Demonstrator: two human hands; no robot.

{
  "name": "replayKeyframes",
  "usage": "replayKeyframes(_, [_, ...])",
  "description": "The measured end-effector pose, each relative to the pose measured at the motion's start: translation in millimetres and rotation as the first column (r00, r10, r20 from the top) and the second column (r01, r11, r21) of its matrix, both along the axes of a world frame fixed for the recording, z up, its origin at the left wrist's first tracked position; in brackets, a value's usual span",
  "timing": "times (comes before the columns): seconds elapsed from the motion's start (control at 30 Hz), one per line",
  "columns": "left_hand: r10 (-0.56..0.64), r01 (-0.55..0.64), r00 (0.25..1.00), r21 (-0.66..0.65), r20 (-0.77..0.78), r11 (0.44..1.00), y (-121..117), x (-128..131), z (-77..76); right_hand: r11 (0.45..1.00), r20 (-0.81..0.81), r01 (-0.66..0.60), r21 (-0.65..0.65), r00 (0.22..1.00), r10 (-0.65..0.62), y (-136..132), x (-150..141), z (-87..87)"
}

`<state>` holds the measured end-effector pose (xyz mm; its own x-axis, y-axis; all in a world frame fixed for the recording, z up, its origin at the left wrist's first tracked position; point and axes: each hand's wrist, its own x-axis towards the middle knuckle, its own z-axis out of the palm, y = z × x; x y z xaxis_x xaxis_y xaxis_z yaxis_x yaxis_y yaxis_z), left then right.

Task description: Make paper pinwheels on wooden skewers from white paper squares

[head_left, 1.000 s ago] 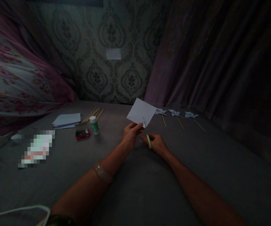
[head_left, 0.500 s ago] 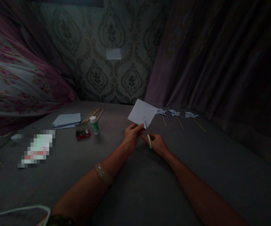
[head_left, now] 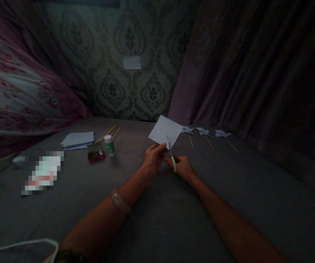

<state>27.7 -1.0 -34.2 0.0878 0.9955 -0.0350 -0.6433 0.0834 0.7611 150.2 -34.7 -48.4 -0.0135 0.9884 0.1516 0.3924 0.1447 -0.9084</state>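
Observation:
A square sheet of white paper (head_left: 164,128) is held up by its near edge, pinched in my left hand (head_left: 154,157). My right hand (head_left: 182,167) grips a pair of scissors (head_left: 173,164) with light green handles. The metal blades reach over the paper's near corner and point toward its middle. One blade lies on top of the sheet; the other is hidden beneath it. My right fingers wrap around the handle, partly out of sight.
Left of my hands stand a green-and-white bottle (head_left: 109,145) and an opened small red box (head_left: 96,156). Behind are wooden sticks (head_left: 109,134) and stacked paper (head_left: 78,140). Paper pinwheels (head_left: 203,131) on sticks lie to the right. A white cable (head_left: 23,241) runs at the left.
The scissors' blades and green handles have drawn closer together over the paper's near corner. My left hand and the sheet have barely moved.

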Motion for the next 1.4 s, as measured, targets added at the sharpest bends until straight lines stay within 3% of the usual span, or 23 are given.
replayKeyframes(1.4, [-0.047, 0.047, 0.999, 0.001, 0.025, 0.999, -4.2, -1.0, 4.3, 1.0, -0.008, 0.004, 0.011, 1.0, -0.004, -0.7, -0.6, 0.9])
